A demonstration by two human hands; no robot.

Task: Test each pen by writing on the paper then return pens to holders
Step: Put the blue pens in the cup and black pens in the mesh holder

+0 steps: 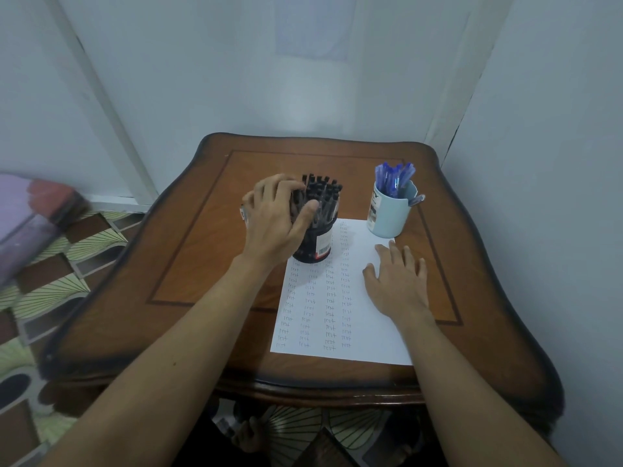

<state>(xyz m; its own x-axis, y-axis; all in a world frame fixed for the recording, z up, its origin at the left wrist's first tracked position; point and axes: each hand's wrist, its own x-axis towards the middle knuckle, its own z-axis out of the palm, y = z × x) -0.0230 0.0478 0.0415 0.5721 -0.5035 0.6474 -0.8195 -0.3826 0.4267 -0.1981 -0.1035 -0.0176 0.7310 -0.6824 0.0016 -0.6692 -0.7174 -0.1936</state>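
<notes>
The left hand (279,219) curls its fingers and thumb round the black pens (325,193), probably to gather the bunch or pick one out. They stand packed in a round black holder (315,247) with a barcode label, on the far left corner of the paper (340,345). The thin white sheet carries columns of handwritten "test". The right hand (397,281) lies flat on it, fingers straight, likely pinning it down. Beyond, a smooth pale-blue mug (391,217) holds the blue pens (394,178) on the polished wooden table (202,264).

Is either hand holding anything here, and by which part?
The left hand grips the black pens near their tops, in their holder. The right hand rests flat on the paper, holding nothing.
</notes>
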